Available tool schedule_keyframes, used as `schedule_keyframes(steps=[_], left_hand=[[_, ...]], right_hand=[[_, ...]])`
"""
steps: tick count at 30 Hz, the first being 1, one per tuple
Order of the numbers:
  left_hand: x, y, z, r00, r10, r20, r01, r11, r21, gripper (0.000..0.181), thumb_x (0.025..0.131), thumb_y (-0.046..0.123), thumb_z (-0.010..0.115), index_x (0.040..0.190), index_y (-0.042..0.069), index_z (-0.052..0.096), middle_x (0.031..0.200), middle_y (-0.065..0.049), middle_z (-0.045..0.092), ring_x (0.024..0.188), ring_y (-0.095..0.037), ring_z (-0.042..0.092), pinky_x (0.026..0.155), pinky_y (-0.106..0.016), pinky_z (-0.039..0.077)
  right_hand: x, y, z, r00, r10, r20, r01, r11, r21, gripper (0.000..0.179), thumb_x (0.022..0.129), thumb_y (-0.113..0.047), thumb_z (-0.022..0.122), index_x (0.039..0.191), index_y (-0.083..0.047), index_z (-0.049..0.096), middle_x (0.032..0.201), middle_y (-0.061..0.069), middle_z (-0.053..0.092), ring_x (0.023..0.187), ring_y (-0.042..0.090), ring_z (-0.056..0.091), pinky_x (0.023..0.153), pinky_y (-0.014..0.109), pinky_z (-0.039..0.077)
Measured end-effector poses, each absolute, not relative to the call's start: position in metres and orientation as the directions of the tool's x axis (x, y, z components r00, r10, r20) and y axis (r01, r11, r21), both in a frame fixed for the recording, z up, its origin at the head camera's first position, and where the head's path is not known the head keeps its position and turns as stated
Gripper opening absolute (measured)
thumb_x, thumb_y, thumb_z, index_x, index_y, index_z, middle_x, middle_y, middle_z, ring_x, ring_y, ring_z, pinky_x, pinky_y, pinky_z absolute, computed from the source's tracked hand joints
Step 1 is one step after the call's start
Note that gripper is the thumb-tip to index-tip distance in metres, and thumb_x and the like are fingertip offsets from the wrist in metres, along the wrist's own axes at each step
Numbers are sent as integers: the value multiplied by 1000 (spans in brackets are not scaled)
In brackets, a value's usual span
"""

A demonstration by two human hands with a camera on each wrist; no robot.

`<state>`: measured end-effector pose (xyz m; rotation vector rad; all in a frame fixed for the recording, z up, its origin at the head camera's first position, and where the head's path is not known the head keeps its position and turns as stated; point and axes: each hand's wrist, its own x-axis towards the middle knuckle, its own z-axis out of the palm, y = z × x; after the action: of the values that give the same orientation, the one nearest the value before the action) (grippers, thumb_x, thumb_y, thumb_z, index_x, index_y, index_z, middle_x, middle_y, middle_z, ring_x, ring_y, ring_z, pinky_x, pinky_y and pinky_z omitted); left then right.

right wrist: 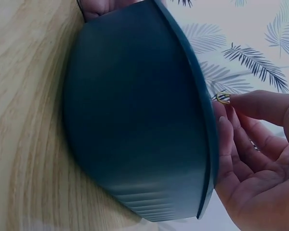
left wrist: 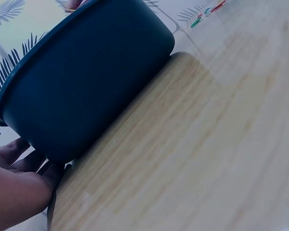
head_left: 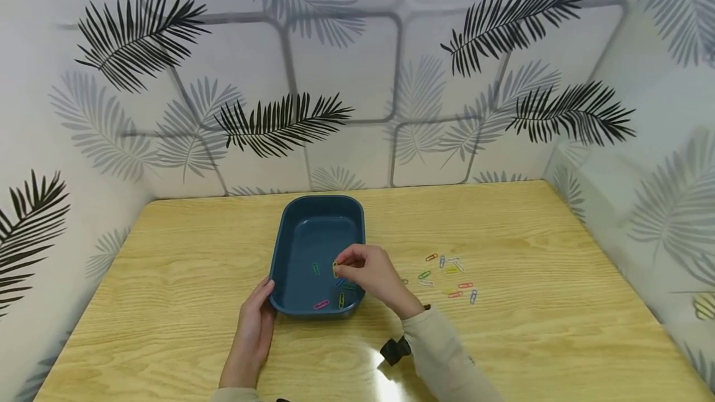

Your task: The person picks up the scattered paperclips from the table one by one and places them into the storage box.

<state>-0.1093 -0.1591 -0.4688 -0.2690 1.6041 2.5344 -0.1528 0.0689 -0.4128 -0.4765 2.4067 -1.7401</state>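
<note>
Over the right side of a dark blue plastic tray (head_left: 290, 222), my right hand (head_left: 373, 273) pinches a yellow paper clip (head_left: 335, 269) between thumb and forefinger. The same yellow clip (right wrist: 223, 98) shows just past the rim in the right wrist view. My left hand (head_left: 256, 327) holds the tray's near left corner, thumb at the rim and fingers along the outer wall. On the tray's floor lie several clips, among them a pink paper clip (head_left: 321, 305), a green paper clip (head_left: 316, 269) and another yellow clip (head_left: 342, 300).
Right of the tray, several loose paper clips lie scattered on the wooden table (head_left: 184, 253), including a red paper clip (head_left: 431, 257) and a purple paper clip (head_left: 473, 296). A leaf-patterned wall (head_left: 346, 160) stands behind the table.
</note>
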Motion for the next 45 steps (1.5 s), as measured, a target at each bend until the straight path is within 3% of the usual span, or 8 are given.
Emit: schedule_keyframes(steps=[6, 15, 20, 25, 32, 45], left_hand=[[-108, -158, -469, -974, 10, -224, -208, -423, 882, 54, 105, 17, 35, 148, -11, 19, 154, -22, 20, 142, -25, 17, 116, -37, 11], [-109, -158, -470, -975, 13, -223, -208, -419, 884, 56, 105, 20, 36, 148, -11, 18, 154, -21, 19, 142, -25, 16, 117, -37, 10], [-108, -160, -469, -974, 15, -228, -214, -417, 884, 58, 106, 21, 37, 149, -10, 16, 155, -21, 17, 143, -25, 14, 117, -37, 10], [-108, -160, -469, -972, 15, -235, -220, -412, 884, 57, 105, 22, 37, 150, -9, 17, 155, -20, 19, 143, -25, 16, 117, -38, 10], [-109, -160, -470, -972, 10, -233, -216, -413, 885, 56, 106, 22, 37, 150, -8, 19, 155, -19, 20, 142, -24, 18, 117, -37, 11], [-109, -159, -469, -973, -3, -232, -209, -428, 879, 54, 105, 18, 37, 148, -10, 21, 153, -21, 23, 141, -25, 20, 116, -36, 13]], right_hand=[[-152, 68, -416, -943, -317, 99, -201, 308, -930, 5, 88, -6, 70, 91, -3, 70, 82, 2, 68, 72, 13, 63, 63, 27, 52], [-152, 68, -417, -946, -303, 110, -207, 309, -928, 11, 89, -6, 69, 99, -1, 71, 90, 5, 70, 76, 13, 64, 64, 25, 53], [-151, 68, -418, -943, -310, 116, -205, 270, -941, 15, 90, -4, 67, 103, 2, 69, 97, 12, 70, 80, 17, 66, 64, 27, 55], [-145, 73, -410, -937, -324, 133, -214, 228, -950, 16, 91, 0, 64, 106, 5, 67, 100, 20, 68, 86, 33, 66, 68, 39, 57], [-156, 96, -423, -947, -270, 174, -235, 214, -948, 22, 92, -6, 65, 112, 3, 66, 105, 18, 67, 88, 24, 65, 70, 34, 56], [-175, 166, -425, -989, -111, 98, -127, 300, -946, 26, 94, -7, 63, 116, 6, 63, 112, 21, 63, 95, 31, 60, 75, 42, 55]])
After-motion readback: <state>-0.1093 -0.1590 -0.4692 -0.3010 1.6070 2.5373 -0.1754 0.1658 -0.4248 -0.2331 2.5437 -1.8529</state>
